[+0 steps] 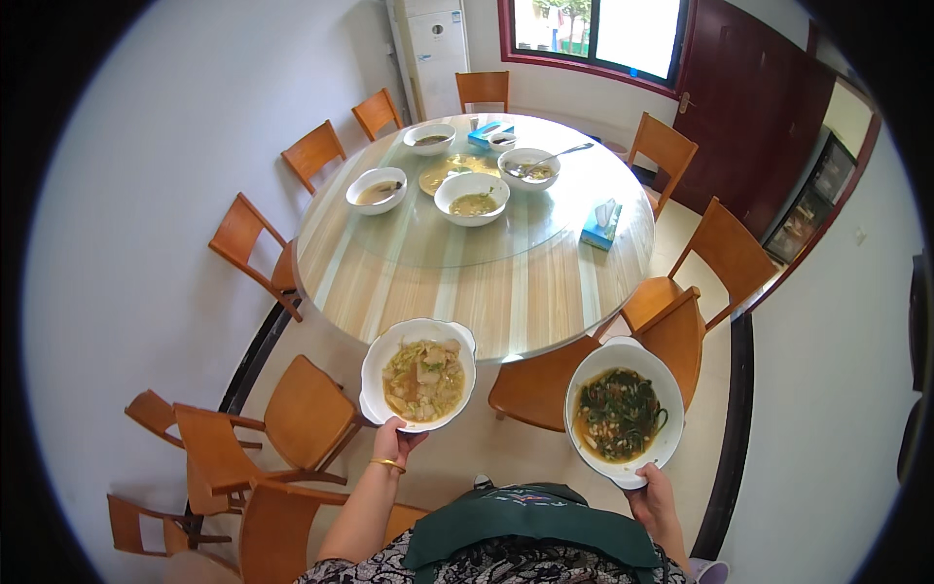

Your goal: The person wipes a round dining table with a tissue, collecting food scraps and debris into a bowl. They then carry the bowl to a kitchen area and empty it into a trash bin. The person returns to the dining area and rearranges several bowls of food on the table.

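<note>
My left hand [398, 442] grips the near rim of a white bowl [372, 372] that holds pale cabbage-like leaves in broth. A gold bangle [387, 465] circles that wrist. My right hand [651, 496] has hold of the lower handle of another white bowl [660, 365], with dark leafy greens and brown liquid inside. Both bowls are in the air, the left one just before the near edge of a round wood-grain table [423, 306], the right one in front of a wooden chair. My fingers beneath the bowls are partly hidden.
On the table's glass turntable [408, 255] stand several white bowls [471, 219] with leftover food, one with a ladle [569, 150]. A blue tissue box [602, 228] lies at the table's right side. Wooden chairs [314, 412] surround the table, some close on my left; a dark red door [744, 109] is at back right.
</note>
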`<state>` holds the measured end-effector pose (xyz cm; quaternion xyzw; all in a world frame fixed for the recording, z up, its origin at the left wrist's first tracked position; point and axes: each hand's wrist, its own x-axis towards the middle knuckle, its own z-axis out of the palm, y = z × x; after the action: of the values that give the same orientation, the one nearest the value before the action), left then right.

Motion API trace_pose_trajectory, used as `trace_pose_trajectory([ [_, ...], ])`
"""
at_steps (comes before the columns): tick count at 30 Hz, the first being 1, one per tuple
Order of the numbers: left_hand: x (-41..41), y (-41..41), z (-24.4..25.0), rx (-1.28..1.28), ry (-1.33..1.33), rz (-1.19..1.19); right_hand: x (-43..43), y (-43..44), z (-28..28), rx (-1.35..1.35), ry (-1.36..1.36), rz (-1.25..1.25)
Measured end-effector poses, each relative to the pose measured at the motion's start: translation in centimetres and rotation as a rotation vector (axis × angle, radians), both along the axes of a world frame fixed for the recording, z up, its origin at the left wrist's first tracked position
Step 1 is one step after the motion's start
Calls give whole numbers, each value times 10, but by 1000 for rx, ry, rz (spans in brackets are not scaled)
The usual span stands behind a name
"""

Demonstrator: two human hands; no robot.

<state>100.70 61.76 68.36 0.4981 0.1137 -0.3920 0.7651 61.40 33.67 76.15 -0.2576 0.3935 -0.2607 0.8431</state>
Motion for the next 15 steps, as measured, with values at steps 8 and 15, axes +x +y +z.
trace_pose_trajectory([
  [8, 118, -60, -50, 54, -18, -34, 115, -90, -17, -27, 34, -41],
  [15, 180, -75, -62, 103, 57, -113, 216, -165, -41, -80, 103, -2],
])
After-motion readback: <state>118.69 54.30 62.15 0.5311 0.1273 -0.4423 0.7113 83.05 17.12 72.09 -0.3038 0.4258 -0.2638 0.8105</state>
